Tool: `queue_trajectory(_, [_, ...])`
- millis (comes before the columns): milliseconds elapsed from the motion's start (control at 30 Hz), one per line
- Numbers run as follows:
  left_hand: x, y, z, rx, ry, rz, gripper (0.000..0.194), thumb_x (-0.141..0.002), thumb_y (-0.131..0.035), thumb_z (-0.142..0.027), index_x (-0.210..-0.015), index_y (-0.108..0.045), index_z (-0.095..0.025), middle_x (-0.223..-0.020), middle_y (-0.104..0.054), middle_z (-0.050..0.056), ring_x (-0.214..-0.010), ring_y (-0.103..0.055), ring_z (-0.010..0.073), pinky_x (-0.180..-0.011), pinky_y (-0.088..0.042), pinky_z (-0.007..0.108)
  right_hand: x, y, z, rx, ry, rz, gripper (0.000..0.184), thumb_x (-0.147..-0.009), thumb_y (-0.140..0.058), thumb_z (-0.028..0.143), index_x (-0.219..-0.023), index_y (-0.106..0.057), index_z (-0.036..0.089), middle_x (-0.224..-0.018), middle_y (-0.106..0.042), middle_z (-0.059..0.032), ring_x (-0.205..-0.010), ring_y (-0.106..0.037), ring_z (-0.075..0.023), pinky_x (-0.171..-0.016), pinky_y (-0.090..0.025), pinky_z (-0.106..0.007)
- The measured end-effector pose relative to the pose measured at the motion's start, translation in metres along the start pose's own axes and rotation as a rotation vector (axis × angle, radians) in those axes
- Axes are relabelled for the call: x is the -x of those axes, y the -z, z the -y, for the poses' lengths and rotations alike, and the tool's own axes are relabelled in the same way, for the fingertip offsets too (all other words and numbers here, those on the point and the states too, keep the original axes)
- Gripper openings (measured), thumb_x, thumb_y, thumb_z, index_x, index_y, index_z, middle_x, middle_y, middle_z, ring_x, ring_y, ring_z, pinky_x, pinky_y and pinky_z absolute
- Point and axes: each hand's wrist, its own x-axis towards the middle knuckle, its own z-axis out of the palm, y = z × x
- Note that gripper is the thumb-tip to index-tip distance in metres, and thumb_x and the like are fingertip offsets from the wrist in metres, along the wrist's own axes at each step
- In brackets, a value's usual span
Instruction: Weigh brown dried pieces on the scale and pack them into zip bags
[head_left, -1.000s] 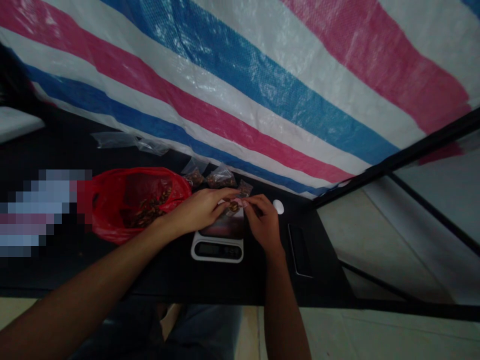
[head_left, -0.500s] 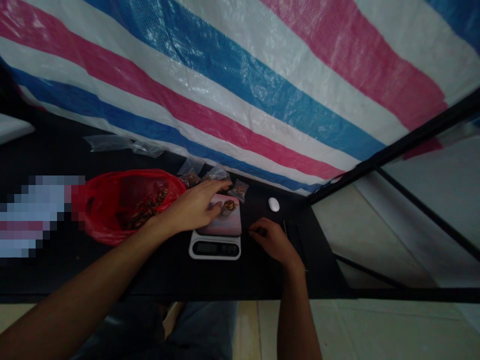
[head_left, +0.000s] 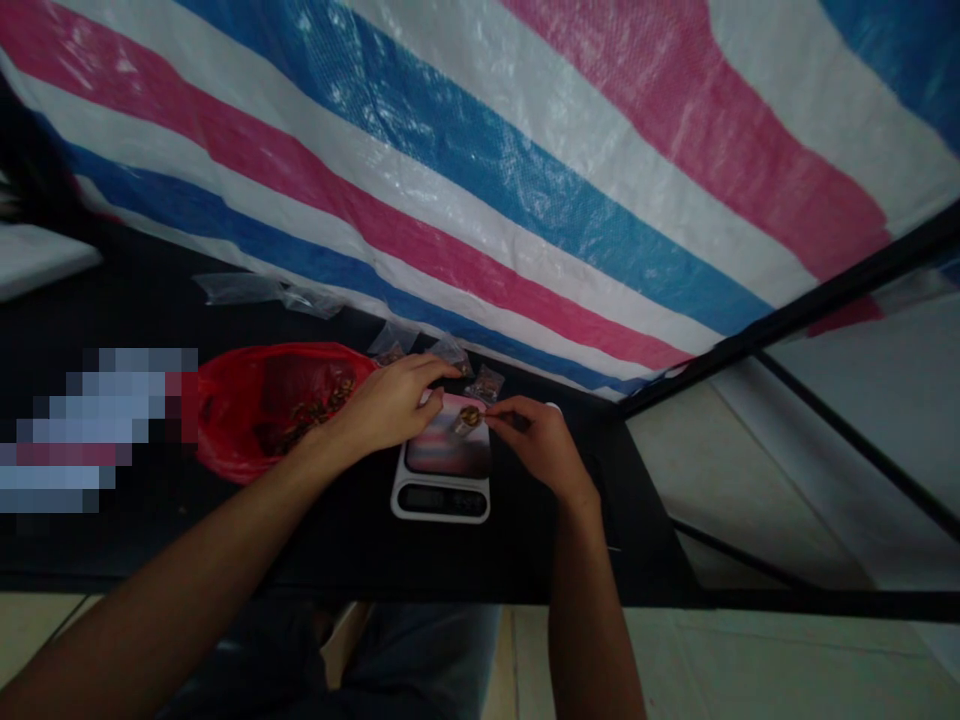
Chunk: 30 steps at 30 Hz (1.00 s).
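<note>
Left hand (head_left: 390, 408) loosely open, right hand (head_left: 541, 442) pinch-shaped beside the small container (head_left: 469, 417), gripping or not I can't tell, I could topple it on the scale (head_left: 442, 500) by nudging carelessly.

The scene is dim, its colours muted. White glints speckle the glossy striped plastic sheet (head_left: 465, 200) at the far side, the brightest area, while the black surface (head_left: 330, 560) sinks into shadow. The kitchen scale's (head_left: 448, 455) display (head_left: 424, 498) is unreadable. Coarse pixelation covers a patch left of the red plastic bag (head_left: 217, 420). Fine detail is soft.
</note>
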Motion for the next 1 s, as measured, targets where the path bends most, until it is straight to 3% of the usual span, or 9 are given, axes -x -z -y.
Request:
queue_trajectory(533, [0.0,0.0,0.001,-0.022,0.016,0.012,0.039,-0.092,-0.052,-0.016,-0.127,-0.07,-0.017,-0.132,-0.072,0.01,-0.126,-0.065,0.0278,-0.112,-0.049,0.044,-0.003,0.0,-0.003,-0.024,0.075,0.01,0.013,-0.093,-0.073,0.023,-0.098,-0.085,0.027,-0.098,-0.078,-0.0053,-0.091,-0.073,-0.0203,-0.085,-0.057,-0.034])
queue_trajectory(767, [-0.004,0.015,0.001,0.012,0.159,-0.111,0.033,-0.098,-0.048,-0.027,-0.117,-0.073,-0.016,-0.119,-0.075,0.01,-0.111,-0.07,0.0275,-0.099,-0.055,0.042,-0.008,0.007,-0.014,-0.102,0.017,-0.18,0.014,-0.092,-0.072,0.03,-0.099,-0.083,0.023,-0.099,-0.078,-0.0063,-0.09,-0.072,-0.0206,-0.081,-0.056,-0.032])
queue_trajectory(1000, [-0.006,0.016,0.009,0.033,0.223,-0.188,0.032,-0.095,-0.051,-0.03,-0.112,-0.074,-0.016,-0.115,-0.076,0.01,-0.106,-0.071,0.0273,-0.099,-0.054,0.041,-0.02,-0.012,-0.039,-0.211,-0.035,-0.253,0.028,-0.092,-0.067,0.044,-0.093,-0.08,0.02,-0.09,-0.078,-0.0062,-0.083,-0.071,-0.0217,-0.076,-0.054,-0.033])
